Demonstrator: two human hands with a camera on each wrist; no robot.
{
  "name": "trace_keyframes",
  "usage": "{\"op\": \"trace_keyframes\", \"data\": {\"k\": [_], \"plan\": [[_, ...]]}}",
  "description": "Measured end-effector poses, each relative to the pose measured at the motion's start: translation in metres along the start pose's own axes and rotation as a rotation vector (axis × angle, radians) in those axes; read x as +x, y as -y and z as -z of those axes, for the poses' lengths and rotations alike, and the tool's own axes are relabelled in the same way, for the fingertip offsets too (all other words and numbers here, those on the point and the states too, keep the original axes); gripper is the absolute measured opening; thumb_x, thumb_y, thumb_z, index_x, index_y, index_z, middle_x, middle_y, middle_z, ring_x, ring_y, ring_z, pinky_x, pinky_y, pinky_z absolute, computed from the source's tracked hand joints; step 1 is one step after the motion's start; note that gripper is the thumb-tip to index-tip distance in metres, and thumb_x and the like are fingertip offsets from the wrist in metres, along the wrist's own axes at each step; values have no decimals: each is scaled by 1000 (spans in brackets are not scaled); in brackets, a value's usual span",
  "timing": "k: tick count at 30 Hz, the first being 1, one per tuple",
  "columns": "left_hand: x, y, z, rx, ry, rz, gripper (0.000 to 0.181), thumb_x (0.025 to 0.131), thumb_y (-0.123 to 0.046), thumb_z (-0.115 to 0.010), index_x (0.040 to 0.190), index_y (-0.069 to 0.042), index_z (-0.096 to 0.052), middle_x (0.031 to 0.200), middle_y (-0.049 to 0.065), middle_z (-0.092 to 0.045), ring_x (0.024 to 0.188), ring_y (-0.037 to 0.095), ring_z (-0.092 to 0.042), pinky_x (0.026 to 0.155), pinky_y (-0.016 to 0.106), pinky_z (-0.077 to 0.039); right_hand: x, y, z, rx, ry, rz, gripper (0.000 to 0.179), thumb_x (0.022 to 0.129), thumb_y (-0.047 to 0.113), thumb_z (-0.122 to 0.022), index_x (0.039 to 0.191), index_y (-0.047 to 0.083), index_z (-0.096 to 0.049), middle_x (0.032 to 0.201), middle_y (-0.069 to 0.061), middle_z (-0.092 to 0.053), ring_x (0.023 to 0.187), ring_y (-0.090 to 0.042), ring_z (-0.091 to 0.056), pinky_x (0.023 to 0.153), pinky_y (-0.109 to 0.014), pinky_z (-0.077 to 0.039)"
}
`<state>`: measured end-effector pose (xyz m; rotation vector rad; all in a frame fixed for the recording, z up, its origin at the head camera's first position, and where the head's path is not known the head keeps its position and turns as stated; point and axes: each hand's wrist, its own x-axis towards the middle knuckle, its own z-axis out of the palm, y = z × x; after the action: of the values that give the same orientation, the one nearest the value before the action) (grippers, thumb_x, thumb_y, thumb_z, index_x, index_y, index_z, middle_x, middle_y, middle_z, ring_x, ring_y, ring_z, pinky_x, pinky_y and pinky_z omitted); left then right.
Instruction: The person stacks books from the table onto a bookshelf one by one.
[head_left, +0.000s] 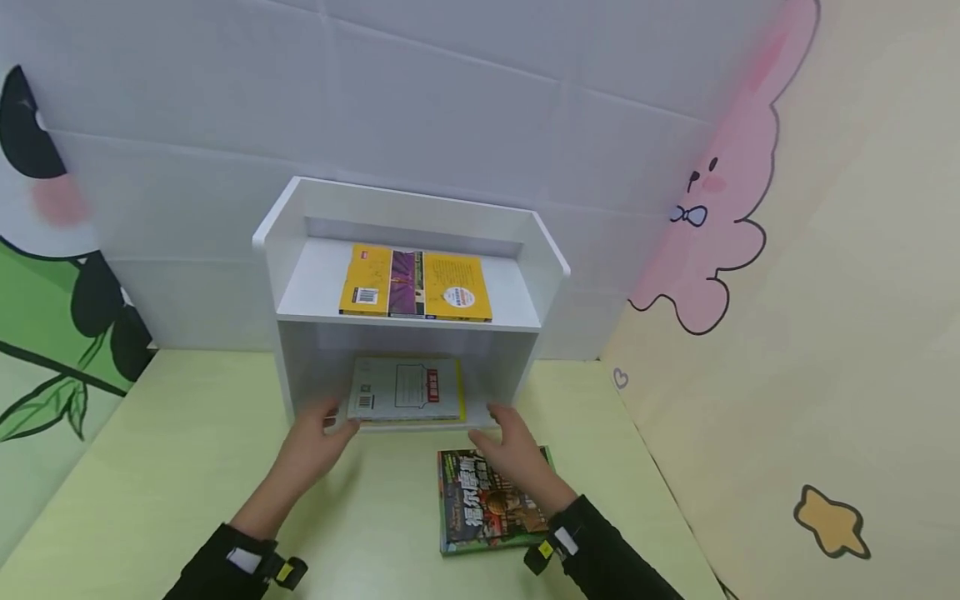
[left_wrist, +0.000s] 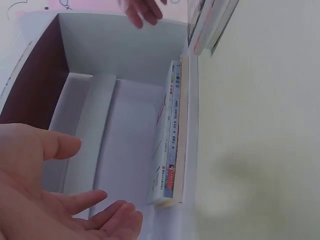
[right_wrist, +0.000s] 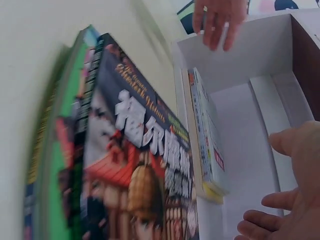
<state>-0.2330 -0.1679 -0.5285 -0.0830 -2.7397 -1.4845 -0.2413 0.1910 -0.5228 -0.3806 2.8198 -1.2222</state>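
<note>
The left hand [head_left: 311, 446] is held just beside the near left corner of the pale books [head_left: 393, 390], which are stacked flat in the lower bay of the shelf [head_left: 420, 202]. The right hand [head_left: 517, 454] is held near their right side. On both, thumb and fingers are spread (nothing is gripped). Dark-covered books [head_left: 472, 500] are laid on the table [head_left: 367, 533], partly hidden by the right arm; a yellow book [head_left: 455, 279] is set above.

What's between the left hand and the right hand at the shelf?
The pale-topped book stack lies between the left hand and right hand, inside the lower compartment; head view.
</note>
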Motion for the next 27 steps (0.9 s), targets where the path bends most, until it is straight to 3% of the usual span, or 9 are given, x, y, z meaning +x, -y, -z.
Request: {"op": "trace_keyframes", "data": {"k": [4,9,12,16,21,27], "plan": [[-23,6,2,0,48,76,72,113,-32,-63,162,14,-38,160,41,-44,145,59,-49,114,69,-46,-22,-14,10,-29,-15,0,75,113,47,-62,167,0,-41,161,-25,-47,144,-46,-52,112,-65,-50],[-32,12,-7,-17,71,114,69,114,-36,-61,161,10,-42,156,38,-52,142,56,-53,111,66,-50,-35,-30,23,-48,-67,-35,76,112,50,-63,166,0,-43,155,-25,-50,133,-43,-58,107,-63,-53],[-36,6,-30,-44,74,100,56,112,-31,-65,152,7,-56,140,29,-67,129,47,-66,103,58,-57,-42,-42,33,-104,-159,-88,68,112,44,-67,158,-4,-51,142,-25,-55,122,-41,-60,99,-59,-56],[-46,-8,-72,-136,144,114,39,109,-23,-70,136,5,-69,113,10,-76,102,29,-75,82,43,-63,-55,-58,48,-198,-250,-215,60,110,36,-70,144,-11,-58,124,-27,-59,110,-42,-62,85,-56,-57],[-54,-23,-111,-219,185,131,36,106,-21,-74,130,5,-71,100,4,-74,85,20,-72,69,35,-60,-71,-70,57,-191,-199,-310,63,108,37,-71,138,-17,-59,116,-30,-63,101,-42,-68,76,-53,-59],[-51,-36,-130,-232,192,130,42,104,-24,-77,129,9,-69,100,7,-74,82,19,-71,69,36,-62,-76,-72,52,-157,-145,-319,59,105,38,-77,131,-14,-63,105,-19,-69,89,-30,-67,69,-46,-58]]}}
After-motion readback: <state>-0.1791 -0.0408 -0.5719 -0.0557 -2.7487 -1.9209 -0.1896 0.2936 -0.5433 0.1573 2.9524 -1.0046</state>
